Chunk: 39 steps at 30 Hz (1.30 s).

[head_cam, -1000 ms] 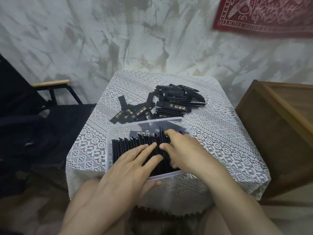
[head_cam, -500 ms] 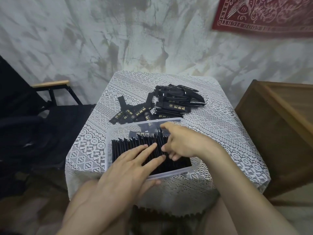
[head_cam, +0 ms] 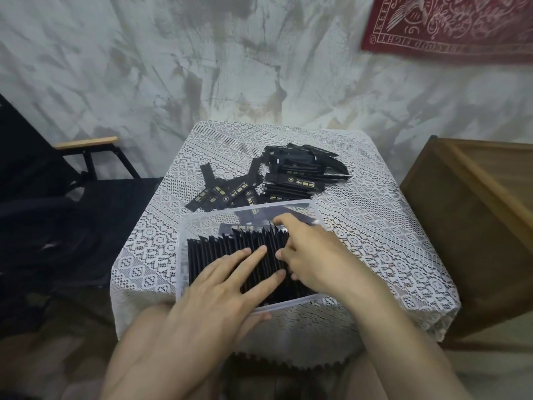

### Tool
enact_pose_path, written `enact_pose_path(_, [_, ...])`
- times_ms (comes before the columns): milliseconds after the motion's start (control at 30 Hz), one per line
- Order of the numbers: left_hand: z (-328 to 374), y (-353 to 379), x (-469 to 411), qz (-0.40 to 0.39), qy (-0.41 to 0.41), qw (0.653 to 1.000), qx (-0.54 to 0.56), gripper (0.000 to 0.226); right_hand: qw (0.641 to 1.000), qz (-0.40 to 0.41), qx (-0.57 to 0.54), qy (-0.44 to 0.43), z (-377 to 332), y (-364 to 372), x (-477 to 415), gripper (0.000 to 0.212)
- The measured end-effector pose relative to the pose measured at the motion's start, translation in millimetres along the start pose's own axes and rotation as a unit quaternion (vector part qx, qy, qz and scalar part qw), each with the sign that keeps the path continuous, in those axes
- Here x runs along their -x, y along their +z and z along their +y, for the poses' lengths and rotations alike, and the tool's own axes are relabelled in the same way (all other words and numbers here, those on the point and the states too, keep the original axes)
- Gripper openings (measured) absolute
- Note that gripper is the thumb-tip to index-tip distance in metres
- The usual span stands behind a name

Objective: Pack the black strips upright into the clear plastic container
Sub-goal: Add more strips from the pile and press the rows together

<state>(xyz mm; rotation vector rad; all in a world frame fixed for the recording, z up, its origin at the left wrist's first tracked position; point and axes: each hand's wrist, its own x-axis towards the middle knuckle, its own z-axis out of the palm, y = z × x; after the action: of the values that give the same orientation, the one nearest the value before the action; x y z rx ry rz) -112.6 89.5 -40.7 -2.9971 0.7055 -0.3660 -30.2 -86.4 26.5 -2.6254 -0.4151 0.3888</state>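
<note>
A clear plastic container point(head_cam: 183, 235) stands on the near part of the lace-covered table point(head_cam: 377, 226). A row of black strips point(head_cam: 213, 252) stands upright in it. My left hand point(head_cam: 219, 293) lies flat on the tops of the row with straight fingers, its thumb outside the near wall. My right hand point(head_cam: 314, 252) is over the right end of the row. Its index finger reaches along the far ends of the strips, and its thumb and other fingers curl onto them. Behind the container, loose black strips with gold print point(head_cam: 297, 174) lie in a pile.
A wooden crate point(head_cam: 476, 220) stands close to the table's right side. A black folding chair point(head_cam: 86, 203) with a wooden armrest is at the left. A red cloth point(head_cam: 450, 24) hangs on the wall behind.
My right hand has lifted from lying flat on the strips and curled, with its index finger stretched towards the far end of the row. My left hand stays pressed on the strips.
</note>
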Motion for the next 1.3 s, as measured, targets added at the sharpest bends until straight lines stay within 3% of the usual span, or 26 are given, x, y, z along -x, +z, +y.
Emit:
enact_pose_path(267, [2.6,8.1,3.9,0.031,0.021,0.999,-0.025,0.058,0.998,0.047,0.01,0.029,-3.8,9.1,18.0,0.03])
enact_pose_path(567, [2.0,14.2,4.3,0.046,0.038,0.997,-0.052,0.061,0.997,0.074,0.004,0.024,-6.9,13.6,26.4,0.032])
enact_pose_path(1033, [-2.6,-0.7,-6.4,0.013,0.032,0.999,-0.035,0.045,0.999,0.001,-0.017,0.031,0.6,6.3,17.5,0.035])
enact_pose_path(1300, [0.6,1.7,-3.2,0.018,0.032,0.999,-0.029,0.05,1.0,0.0,-0.009,0.022,1.9,7.7,15.6,0.032])
